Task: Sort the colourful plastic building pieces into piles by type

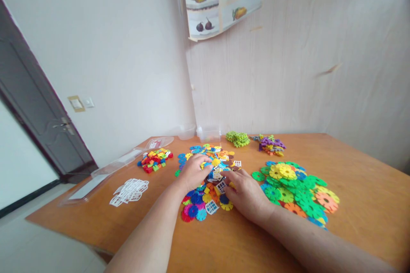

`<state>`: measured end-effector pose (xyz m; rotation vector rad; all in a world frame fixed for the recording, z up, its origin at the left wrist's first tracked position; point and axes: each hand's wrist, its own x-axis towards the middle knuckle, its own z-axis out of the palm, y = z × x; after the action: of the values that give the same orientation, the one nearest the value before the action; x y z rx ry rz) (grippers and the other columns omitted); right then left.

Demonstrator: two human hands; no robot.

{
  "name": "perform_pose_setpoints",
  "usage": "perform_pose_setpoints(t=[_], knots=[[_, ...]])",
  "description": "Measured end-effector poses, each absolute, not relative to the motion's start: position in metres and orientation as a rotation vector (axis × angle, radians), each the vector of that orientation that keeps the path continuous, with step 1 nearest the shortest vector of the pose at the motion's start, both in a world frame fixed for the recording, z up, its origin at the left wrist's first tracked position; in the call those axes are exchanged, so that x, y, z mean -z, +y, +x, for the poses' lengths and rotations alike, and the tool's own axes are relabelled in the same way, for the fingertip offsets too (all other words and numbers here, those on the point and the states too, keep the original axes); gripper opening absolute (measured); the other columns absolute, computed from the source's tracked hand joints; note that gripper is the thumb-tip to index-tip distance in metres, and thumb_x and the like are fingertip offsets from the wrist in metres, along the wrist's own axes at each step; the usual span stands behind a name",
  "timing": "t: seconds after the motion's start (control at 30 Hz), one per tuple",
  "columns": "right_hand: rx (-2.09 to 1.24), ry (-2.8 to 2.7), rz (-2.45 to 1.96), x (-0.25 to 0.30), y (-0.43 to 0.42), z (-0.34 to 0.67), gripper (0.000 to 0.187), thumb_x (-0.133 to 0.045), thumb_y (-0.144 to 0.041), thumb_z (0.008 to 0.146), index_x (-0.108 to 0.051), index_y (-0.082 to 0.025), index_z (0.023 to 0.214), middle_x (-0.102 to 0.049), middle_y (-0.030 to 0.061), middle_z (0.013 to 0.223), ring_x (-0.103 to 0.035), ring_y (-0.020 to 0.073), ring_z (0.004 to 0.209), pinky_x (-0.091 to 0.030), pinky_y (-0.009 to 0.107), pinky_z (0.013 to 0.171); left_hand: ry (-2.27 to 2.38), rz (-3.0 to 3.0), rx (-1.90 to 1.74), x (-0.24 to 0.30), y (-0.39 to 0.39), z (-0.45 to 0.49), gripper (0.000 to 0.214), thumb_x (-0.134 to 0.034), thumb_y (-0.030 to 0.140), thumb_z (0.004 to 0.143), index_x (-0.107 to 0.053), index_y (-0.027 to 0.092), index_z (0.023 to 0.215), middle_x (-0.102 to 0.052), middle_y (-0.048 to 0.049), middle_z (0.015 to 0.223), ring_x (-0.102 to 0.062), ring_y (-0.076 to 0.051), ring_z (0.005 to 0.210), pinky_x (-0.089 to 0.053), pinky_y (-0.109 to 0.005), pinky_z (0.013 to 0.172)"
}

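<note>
A mixed pile of small coloured plastic pieces (205,179) lies in the middle of the wooden table (358,196). My left hand (193,172) rests palm down on the pile's upper left part, fingers curled over yellow and blue pieces. My right hand (245,194) lies on the pile's right side, its fingertips pinched around a small white window-like piece (221,186). Another white grid piece (211,207) lies at the pile's near edge. What the left fingers hold, if anything, is hidden.
A heap of large green, yellow and orange discs (297,192) sits right of my hands. White grid pieces (130,191), small coloured blocks (154,159), green pieces (237,138), purple and orange pieces (270,144), clear tubs (209,133) and a transparent lid (105,170) surround them. A door (38,111) stands left.
</note>
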<state>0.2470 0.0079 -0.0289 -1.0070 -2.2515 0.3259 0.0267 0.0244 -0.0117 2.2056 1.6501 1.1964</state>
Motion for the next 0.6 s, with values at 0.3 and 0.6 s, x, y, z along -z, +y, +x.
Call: perform_pose_setpoints(t=[0.3, 0.6], knots=[[-0.394, -2.129, -0.956, 0.037, 0.016, 0.246, 0.029, -0.053, -0.012, 0.083, -0.065, -0.022, 0.107, -0.068, 0.0040, 0.094, -0.058, 0.0200, 0.095, -0.046, 0.030, 0.084, 1.543, 2.311, -1.115, -0.003, 0.010, 0.040, 0.014, -0.063, 0.028, 0.084, -0.075, 0.024, 0.091, -0.072, -0.0033, 0.101, -0.062, -0.022, 0.104, -0.045, -0.035, 0.099], [-0.426, -1.963, -0.969, 0.038, 0.016, 0.246, 0.014, -0.055, -0.022, 0.088, -0.067, -0.023, 0.095, -0.068, 0.0043, 0.092, -0.060, 0.0203, 0.091, -0.047, 0.032, 0.081, 1.418, 2.166, -1.035, -0.002, 0.001, 0.053, 0.017, -0.063, 0.032, 0.085, -0.075, 0.024, 0.095, -0.074, -0.0016, 0.097, -0.066, -0.020, 0.093, -0.049, -0.030, 0.088]])
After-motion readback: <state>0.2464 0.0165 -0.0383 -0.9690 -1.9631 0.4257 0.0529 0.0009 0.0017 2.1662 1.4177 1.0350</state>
